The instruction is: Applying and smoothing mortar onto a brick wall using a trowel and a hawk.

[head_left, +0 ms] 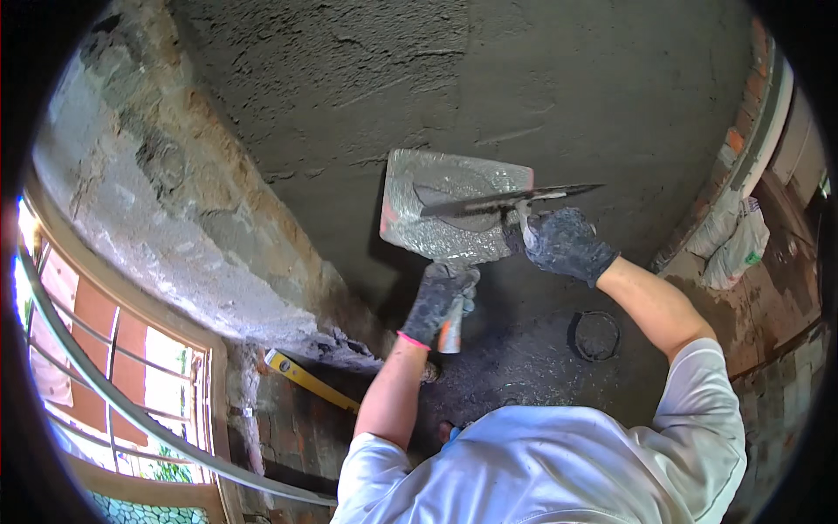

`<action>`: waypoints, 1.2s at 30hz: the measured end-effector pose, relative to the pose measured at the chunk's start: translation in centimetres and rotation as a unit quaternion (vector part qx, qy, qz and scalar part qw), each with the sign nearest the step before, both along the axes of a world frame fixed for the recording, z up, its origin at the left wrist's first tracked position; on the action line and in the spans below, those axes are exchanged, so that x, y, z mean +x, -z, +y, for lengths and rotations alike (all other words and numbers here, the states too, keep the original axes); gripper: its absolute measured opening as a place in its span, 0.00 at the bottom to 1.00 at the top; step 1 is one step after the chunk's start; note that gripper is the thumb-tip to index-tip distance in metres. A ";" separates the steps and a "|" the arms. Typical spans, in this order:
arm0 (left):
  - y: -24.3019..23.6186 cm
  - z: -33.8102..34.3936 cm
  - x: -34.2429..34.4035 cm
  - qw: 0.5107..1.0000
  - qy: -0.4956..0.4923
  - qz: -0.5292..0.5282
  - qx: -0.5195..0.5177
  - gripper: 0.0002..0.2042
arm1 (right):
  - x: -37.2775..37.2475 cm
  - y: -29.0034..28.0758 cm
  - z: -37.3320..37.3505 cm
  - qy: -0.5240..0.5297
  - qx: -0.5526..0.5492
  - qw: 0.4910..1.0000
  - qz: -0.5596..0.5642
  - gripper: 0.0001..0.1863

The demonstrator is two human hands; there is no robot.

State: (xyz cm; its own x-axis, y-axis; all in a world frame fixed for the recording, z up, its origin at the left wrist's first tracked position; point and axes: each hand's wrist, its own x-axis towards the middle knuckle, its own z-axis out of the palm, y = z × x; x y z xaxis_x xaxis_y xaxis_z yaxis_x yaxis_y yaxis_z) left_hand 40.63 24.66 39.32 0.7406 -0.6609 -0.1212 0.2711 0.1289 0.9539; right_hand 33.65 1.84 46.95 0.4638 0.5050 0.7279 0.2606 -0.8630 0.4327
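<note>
My left hand [441, 297] wears a dark, mortar-caked glove with a pink cuff and grips the handle of a rectangular hawk [410, 218], whose wet, grey-coated plate has some grey mortar on it. In my right hand [567, 244], also gloved, is a steel trowel [471, 204] held by its handle, its long blade lying across the hawk's plate; whether the blade touches it I cannot tell. Beyond both tools is a grey mortar-coated wall [594, 96], rough at the upper left and smoother toward the right.
A rough masonry edge [166, 227] runs along the left, beside a barred window [105, 349] with a curved rail. A yellow level [310, 380] leans at lower left. A round bucket-like object [595, 334] stands below my right hand. Sacks [733, 249] and exposed brick edging [746, 113] are at right.
</note>
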 end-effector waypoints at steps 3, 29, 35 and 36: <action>-1.4 0.0 0.3 0.996 0.044 -0.050 0.063 0.04 | 0.3 -1.3 -1.7 0.154 -0.036 0.971 0.181 0.13; 4.9 -15.4 -3.8 0.966 -0.068 0.228 -0.099 0.10 | 9.3 -22.8 -10.8 0.198 0.001 0.975 0.097 0.21; 4.2 -15.6 -3.9 0.970 -0.063 0.222 -0.073 0.03 | 9.8 -14.0 -6.0 0.133 -0.210 0.968 -0.024 0.22; 3.7 -15.4 -4.1 0.969 -0.074 0.223 -0.077 0.03 | 10.4 -14.6 -4.7 0.139 -0.210 0.967 -0.028 0.22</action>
